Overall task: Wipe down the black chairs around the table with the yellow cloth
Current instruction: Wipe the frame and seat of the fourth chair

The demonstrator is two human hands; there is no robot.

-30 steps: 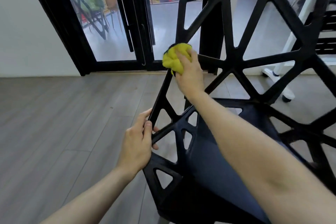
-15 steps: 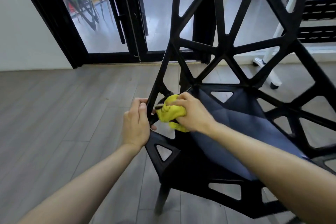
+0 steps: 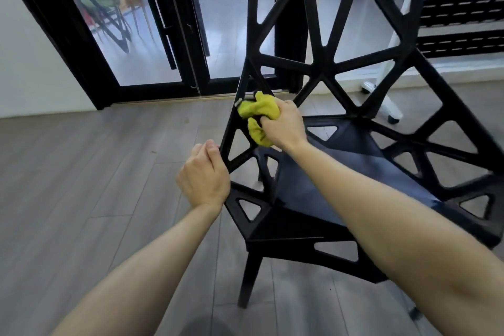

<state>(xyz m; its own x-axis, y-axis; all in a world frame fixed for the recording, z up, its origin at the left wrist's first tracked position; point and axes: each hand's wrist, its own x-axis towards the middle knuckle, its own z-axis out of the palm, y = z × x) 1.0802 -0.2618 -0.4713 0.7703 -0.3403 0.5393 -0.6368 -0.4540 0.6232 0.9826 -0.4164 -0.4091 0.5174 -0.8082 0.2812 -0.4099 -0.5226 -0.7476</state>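
Here, in the head view, the only one there is, a black chair [image 3: 321,73] with an open lattice of triangular gaps fills the middle and right of the picture, standing on a grey plank floor [image 3: 81,172] in front of a black-framed glass door [image 3: 174,35]. The right hand [image 3: 283,124] has its fingers curled round a bunched yellow cloth [image 3: 257,113], and presses it against the slanting side strut at the left edge of the chair's back, just above where that strut meets the seat. The left hand [image 3: 204,176] sits lower on the same strut, at the left side of the chair; its fingers are folded over the bar and appear to grip it, though the fingertips are hidden behind the strut. The two hands are near each other but apart. The step in hand looks to be wiping the left frame of this chair while the other hand steadies it. Much of the lattice back, the seat and the legs may still want the cloth, so the task seems far from done. The next move probably calls for running the cloth along the strut and into its joints, with the cloth kept bunched so that it does not snag in the gaps. Beyond the chair, to its right, stands a white leg on a castor [image 3: 390,106].
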